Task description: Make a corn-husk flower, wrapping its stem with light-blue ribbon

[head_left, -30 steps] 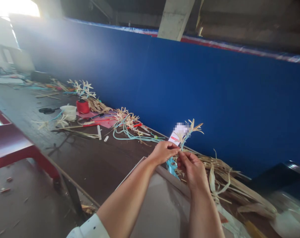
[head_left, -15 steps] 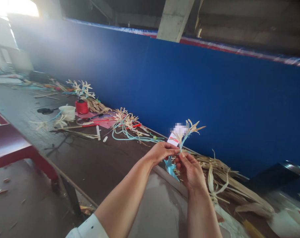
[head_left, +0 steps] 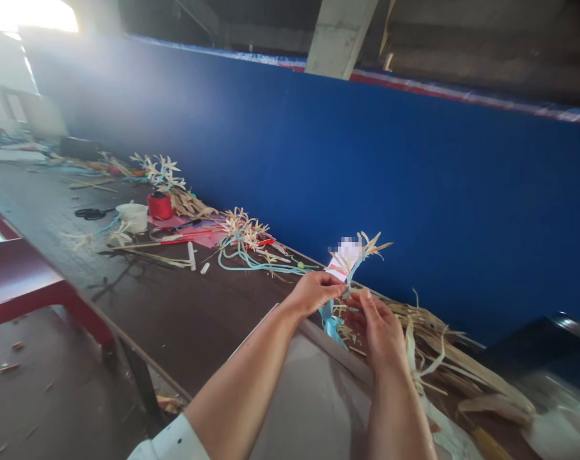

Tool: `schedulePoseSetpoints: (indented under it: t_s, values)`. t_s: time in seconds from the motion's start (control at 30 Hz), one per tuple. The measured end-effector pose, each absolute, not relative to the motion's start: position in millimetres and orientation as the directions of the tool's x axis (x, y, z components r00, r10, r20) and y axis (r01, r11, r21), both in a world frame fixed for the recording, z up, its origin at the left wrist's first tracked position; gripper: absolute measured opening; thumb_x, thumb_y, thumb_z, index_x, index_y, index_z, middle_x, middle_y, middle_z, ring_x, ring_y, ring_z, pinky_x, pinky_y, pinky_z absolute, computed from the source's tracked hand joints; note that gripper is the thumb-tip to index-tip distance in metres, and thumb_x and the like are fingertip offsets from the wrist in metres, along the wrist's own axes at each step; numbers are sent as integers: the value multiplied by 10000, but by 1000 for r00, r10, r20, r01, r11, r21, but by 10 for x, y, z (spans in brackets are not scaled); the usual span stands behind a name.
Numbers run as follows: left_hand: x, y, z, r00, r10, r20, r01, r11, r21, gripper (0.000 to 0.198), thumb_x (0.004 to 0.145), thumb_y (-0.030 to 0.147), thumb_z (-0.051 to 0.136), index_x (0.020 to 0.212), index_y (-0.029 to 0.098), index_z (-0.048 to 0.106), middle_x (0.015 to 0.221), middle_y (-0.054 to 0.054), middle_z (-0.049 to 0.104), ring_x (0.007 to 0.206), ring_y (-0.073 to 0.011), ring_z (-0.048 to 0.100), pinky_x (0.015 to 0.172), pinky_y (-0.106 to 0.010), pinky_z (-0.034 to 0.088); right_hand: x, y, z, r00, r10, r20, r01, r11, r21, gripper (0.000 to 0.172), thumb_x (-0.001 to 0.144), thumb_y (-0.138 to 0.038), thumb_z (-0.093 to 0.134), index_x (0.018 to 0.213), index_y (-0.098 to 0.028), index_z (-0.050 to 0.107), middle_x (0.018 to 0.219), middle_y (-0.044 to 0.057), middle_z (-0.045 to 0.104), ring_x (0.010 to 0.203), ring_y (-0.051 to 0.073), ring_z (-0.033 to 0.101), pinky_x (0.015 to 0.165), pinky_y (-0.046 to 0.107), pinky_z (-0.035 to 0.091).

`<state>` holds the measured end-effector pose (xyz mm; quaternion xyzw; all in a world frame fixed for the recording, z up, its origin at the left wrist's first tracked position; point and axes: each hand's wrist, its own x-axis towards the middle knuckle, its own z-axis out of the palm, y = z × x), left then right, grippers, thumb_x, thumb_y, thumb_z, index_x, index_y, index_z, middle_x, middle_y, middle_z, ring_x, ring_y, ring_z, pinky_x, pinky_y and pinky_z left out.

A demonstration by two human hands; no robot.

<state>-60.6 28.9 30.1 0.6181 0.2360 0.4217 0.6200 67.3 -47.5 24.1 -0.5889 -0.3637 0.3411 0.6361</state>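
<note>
My left hand [head_left: 313, 295] is closed in a pinch on the stem of a dried-husk flower [head_left: 373, 244]. The flower has pale, pointed petals and a light blue wrapped stem [head_left: 352, 273]. Close beside the lower stem is my right hand [head_left: 379, 322], its fingers loosely bent and apart, fingertips near or touching the stem; whether anything thin lies between them is unclear. A light blue ribbon [head_left: 334, 327] shows below and between the hands. Behind the flower stands a white card [head_left: 340, 263], partly blurred out.
Dried husks [head_left: 443, 345] lie along the table's right side. Further left are finished husk flowers [head_left: 244, 227] with blue stems, red thread [head_left: 160, 206], a white cup [head_left: 134, 218] and black scissors [head_left: 92, 213]. A blue partition [head_left: 438, 191] borders the table; a red stool [head_left: 22, 275] stands left.
My right hand has loosened from the stem and shifted slightly right, its fingers spreading. My left hand keeps its pinch, and the flower has tilted a little.
</note>
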Motion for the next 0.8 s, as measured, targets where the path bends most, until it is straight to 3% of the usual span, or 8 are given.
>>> schedulePoseSetpoints:
  t_s: [0.2,0.8]
  values:
    - [-600,288,305,515,818,258,-210,-171,963,272,643,345,645,754,98,657,654,-12,576,604,-85,468,595,-208,355,610,-467,221,463,868,179,98,151,-984,273,627,-406,733,794,-210,646,672,-9,639,571,123,567,550,231,482]
    - [-638,270,328,595,771,229,-270,-76,960,479,602,493,675,863,91,669,592,11,529,473,-33,332,459,-191,228,550,-468,239,378,924,64,-294,185,-938,256,588,-315,781,747,-164,648,624,1,639,494,78,551,481,173,461]
